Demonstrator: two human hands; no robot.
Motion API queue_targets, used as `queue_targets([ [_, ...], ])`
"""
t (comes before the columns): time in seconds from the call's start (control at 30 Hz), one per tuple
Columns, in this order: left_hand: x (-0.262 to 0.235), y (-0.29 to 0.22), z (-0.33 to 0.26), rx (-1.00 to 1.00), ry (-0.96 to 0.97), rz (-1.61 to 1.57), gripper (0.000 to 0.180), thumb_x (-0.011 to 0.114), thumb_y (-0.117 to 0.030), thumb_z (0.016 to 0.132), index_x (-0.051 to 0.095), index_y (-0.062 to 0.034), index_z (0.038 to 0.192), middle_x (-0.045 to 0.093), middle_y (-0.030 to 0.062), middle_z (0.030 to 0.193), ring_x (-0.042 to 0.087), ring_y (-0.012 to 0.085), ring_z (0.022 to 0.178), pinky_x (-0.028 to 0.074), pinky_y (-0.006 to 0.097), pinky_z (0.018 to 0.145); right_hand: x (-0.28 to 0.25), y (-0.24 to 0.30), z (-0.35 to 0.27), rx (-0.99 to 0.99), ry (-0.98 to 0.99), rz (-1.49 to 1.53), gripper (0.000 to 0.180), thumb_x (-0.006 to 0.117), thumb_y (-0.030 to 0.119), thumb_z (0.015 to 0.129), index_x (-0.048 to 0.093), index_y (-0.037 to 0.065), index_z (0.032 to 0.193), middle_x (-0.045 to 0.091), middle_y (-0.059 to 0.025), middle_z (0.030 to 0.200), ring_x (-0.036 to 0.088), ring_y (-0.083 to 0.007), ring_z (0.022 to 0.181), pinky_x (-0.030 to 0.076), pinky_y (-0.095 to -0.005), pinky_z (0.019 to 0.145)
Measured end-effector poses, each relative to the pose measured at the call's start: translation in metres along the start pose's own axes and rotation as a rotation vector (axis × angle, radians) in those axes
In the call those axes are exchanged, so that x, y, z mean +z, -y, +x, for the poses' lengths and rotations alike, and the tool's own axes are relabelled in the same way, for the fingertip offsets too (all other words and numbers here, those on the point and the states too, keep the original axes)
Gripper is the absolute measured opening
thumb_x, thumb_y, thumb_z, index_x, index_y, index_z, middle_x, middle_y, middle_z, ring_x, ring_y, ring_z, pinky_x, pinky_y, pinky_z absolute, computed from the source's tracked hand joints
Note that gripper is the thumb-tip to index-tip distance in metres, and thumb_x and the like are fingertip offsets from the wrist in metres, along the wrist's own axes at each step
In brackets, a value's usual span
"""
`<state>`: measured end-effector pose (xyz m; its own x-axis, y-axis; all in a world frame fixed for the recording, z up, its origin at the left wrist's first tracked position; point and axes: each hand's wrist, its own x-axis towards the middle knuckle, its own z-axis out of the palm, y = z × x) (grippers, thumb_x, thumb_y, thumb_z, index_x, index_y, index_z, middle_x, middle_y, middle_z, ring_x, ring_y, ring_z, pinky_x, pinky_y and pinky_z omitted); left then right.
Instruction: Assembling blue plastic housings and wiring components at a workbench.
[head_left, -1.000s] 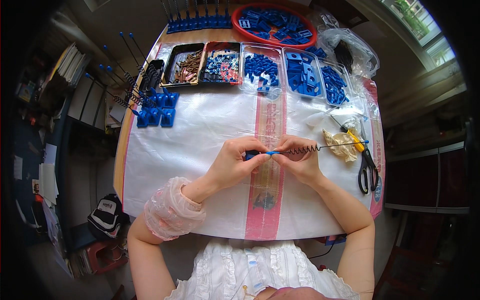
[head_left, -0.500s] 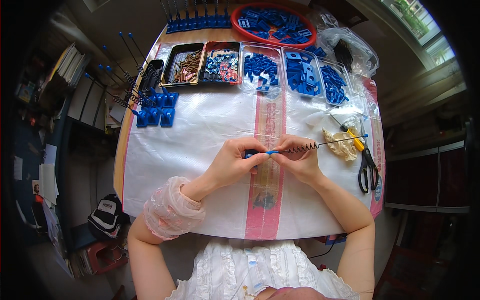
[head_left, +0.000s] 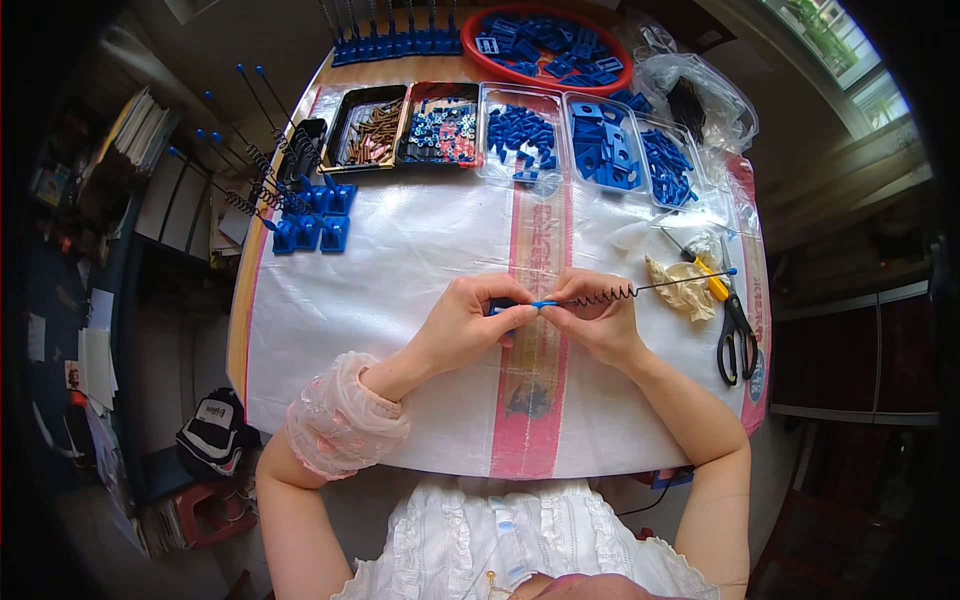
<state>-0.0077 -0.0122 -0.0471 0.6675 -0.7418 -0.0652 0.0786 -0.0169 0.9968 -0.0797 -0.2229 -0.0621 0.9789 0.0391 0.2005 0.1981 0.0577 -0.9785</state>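
Over the middle of the white sheet (head_left: 400,250), my two hands meet fingertip to fingertip. My left hand (head_left: 478,315) is closed on a blue plastic base (head_left: 500,306), mostly covered by the fingers. Between thumb and forefinger, my right hand (head_left: 597,320) pinches the near end of a black coiled spring rod (head_left: 610,295). The rod points right and ends in a small blue tip (head_left: 733,272). A blue piece (head_left: 543,304) shows where base and rod join; how they fit together is hidden by my fingers.
Trays of brass screws (head_left: 375,135), nuts (head_left: 440,130) and blue parts (head_left: 520,135) line the far side, before a red basin (head_left: 628,75). Finished-looking spring stands (head_left: 310,225) are at the far left. Scissors (head_left: 736,340) and a yellow-handled screwdriver (head_left: 715,287) lie at the right.
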Motion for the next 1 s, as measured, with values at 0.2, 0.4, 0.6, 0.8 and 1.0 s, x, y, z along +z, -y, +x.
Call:
queue_targets([
  [0.2,-0.0001,-0.0006,-0.0004,-0.003,-0.001,0.003,0.011,0.069,-0.009,0.094,0.073,0.0017,0.097,0.064,0.0006,0.08,0.062,0.0066,0.063,0.051,0.022,0.056,0.0001,0.0004,-0.0001,0.005,0.003,-0.01,0.011,0.077,-0.006,0.085,0.067,-0.002,0.088,0.063,-0.003,0.085,0.057,-0.0065,0.075,0.044,-0.0224,0.061],
  [0.4,0.0002,0.0008,-0.0001,0.007,-0.009,0.01,0.011,0.07,-0.009,0.094,0.073,0.0017,0.097,0.064,0.0006,0.079,0.062,0.0067,0.063,0.051,0.022,0.055,0.0001,0.0009,-0.0004,0.016,0.003,0.004,0.011,0.075,-0.008,0.084,0.067,-0.002,0.087,0.063,-0.0043,0.086,0.058,-0.0077,0.077,0.045,-0.0226,0.064],
  [0.6,-0.0012,-0.0017,-0.0009,-0.029,0.007,0.019,0.012,0.071,-0.011,0.095,0.074,-0.0002,0.099,0.062,-0.0018,0.085,0.058,0.0033,0.069,0.05,0.02,0.057,-0.0002,-0.0008,0.0006,0.0,0.005,-0.003,0.01,0.077,-0.006,0.085,0.067,-0.002,0.087,0.063,-0.0028,0.084,0.057,-0.0061,0.075,0.043,-0.0224,0.061],
  [0.8,0.0001,-0.0026,-0.0006,0.013,-0.007,0.018,0.013,0.07,-0.009,0.094,0.074,0.0027,0.098,0.064,0.001,0.084,0.062,0.0066,0.065,0.053,0.022,0.056,0.0012,0.0012,0.0009,0.004,-0.001,0.005,0.01,0.077,-0.005,0.085,0.067,-0.002,0.086,0.063,-0.003,0.083,0.056,-0.0061,0.074,0.043,-0.0223,0.06],
  [1.0,-0.0012,-0.0002,-0.0004,-0.027,0.011,0.024,0.012,0.071,-0.011,0.095,0.074,-0.0008,0.101,0.062,-0.0018,0.085,0.058,0.0034,0.069,0.051,0.019,0.058,0.0001,-0.001,0.0006,-0.002,0.002,0.0,0.01,0.077,-0.005,0.085,0.067,-0.002,0.086,0.063,-0.0029,0.084,0.056,-0.006,0.074,0.043,-0.0221,0.06],
])
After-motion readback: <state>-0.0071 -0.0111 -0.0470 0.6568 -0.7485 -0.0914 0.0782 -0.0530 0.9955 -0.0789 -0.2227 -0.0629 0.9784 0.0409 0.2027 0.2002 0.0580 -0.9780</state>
